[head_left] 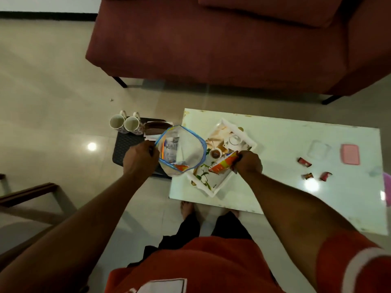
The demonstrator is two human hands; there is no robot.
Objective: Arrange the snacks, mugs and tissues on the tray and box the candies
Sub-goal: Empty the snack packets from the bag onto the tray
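Our left hand [140,158] pinches zip bag [182,151] rim; right hand [248,162] grips orange snack packet [223,164]. We lay packet flat on tray [249,144], clear of printed cups.

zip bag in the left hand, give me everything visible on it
The zip bag is clear, soft plastic with a blue zip rim, mouth pulled wide open and facing the camera. The left hand pinches its left rim and holds it in the air between the stool and the white table. Inside sit a whitish packet with blurred print and an orange packet at the bottom. The right hand does not touch it.
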